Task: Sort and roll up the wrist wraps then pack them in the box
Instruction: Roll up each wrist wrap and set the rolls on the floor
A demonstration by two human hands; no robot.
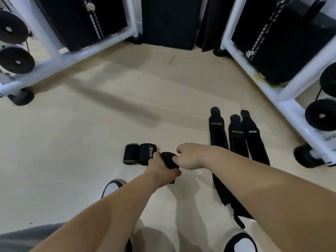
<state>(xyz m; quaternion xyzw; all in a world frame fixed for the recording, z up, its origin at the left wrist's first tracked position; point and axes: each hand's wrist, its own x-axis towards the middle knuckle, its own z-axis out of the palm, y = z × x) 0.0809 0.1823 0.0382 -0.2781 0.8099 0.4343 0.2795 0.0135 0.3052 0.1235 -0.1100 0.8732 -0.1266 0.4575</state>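
A black wrist wrap (168, 159), partly rolled, sits between my hands just above the pale floor. My left hand (161, 170) grips it from below and my right hand (189, 155) pinches its upper right side. To the left, two rolled wraps lie side by side on the floor: one with a pale striped edge (131, 154) and one with a white logo (147, 154). On the right, three flat black wraps (236, 140) lie stretched out in a row, their near ends passing under my right forearm. No box is in view.
White gym machine frames with black weight stacks stand at the left (54, 50) and right (283, 99), with black rubber feet and round weight plates. A dark panel (169, 22) stands at the back. My shoes (112, 186) show near the bottom.
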